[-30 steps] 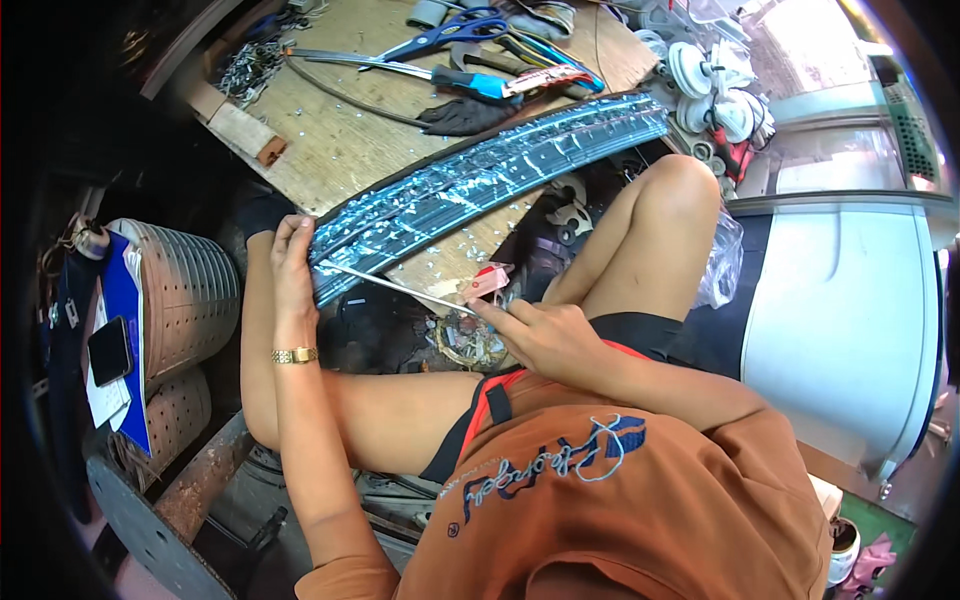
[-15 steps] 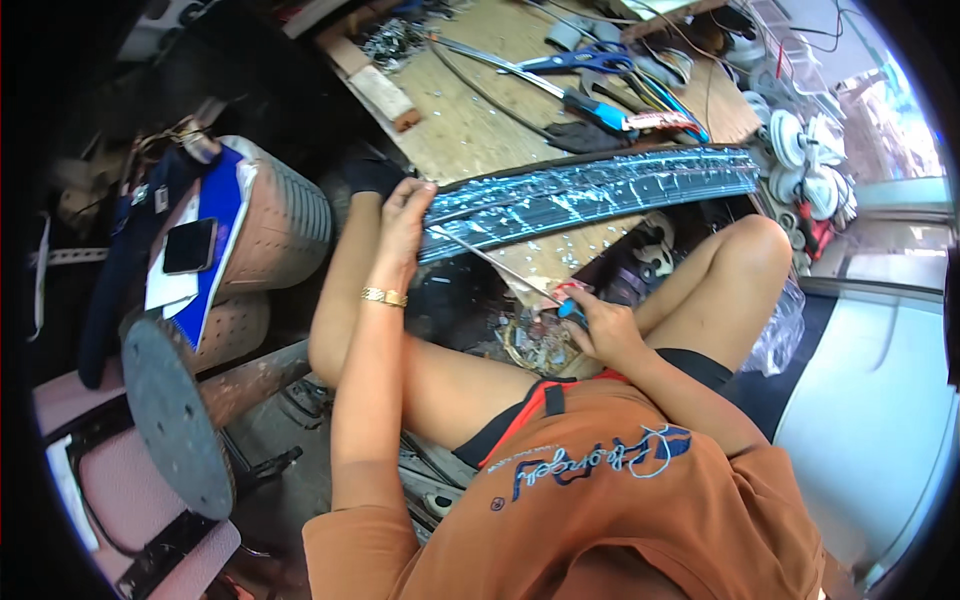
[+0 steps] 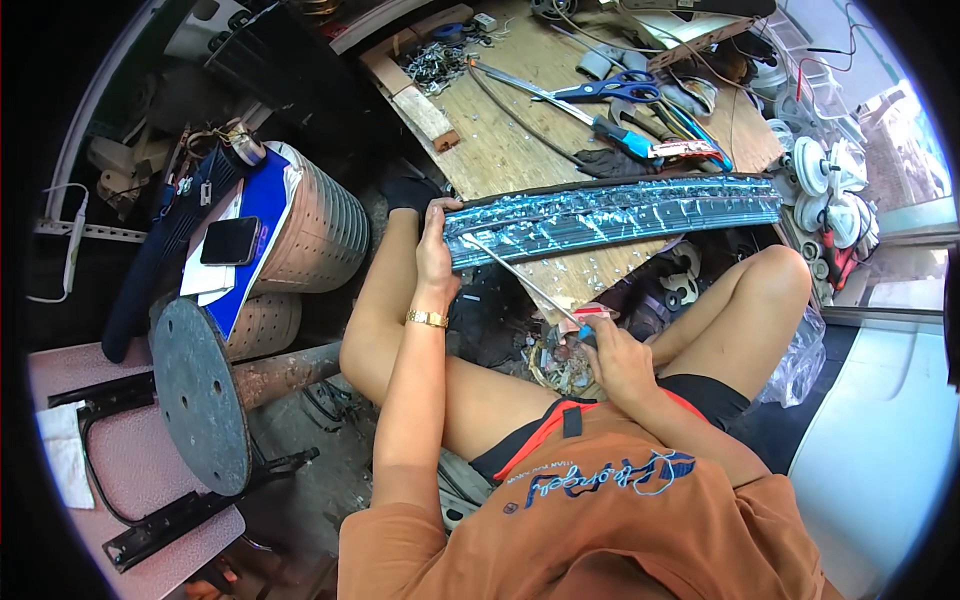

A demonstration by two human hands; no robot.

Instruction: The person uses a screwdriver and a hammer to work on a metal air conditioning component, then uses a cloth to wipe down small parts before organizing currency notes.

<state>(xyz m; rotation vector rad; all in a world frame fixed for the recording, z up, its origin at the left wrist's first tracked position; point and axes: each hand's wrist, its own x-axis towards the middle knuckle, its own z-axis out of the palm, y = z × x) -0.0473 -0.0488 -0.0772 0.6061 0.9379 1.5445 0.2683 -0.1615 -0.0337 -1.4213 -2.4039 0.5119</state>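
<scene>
A long, slightly curved, ribbed dark strip (image 3: 640, 215) with shiny, torn silvery flecks lies across in front of my knees, against the near part of the wooden board. My left hand (image 3: 435, 255) grips its left end, the thumb side along the edge. My right hand (image 3: 620, 360) is closed around the blue handle of a thin-shafted tool that looks like a screwdriver (image 3: 525, 280). The shaft slants up and left, and its tip meets the strip's face close to my left hand. Fingers partly hide the handle.
On the wooden board (image 3: 500, 150) lie blue-handled scissors (image 3: 630, 88), a blue-handled saw-like tool (image 3: 620, 138) and a pile of metal bits (image 3: 443, 68). White pulleys (image 3: 812, 165) crowd the right side. Left stand a perforated drum (image 3: 325, 220), a phone (image 3: 231, 242) and a round metal disc (image 3: 200, 395).
The whole view has shifted, so everything sits lower and farther right. Both hands keep their holds, and the tool's tip stays near the strip's left end.
</scene>
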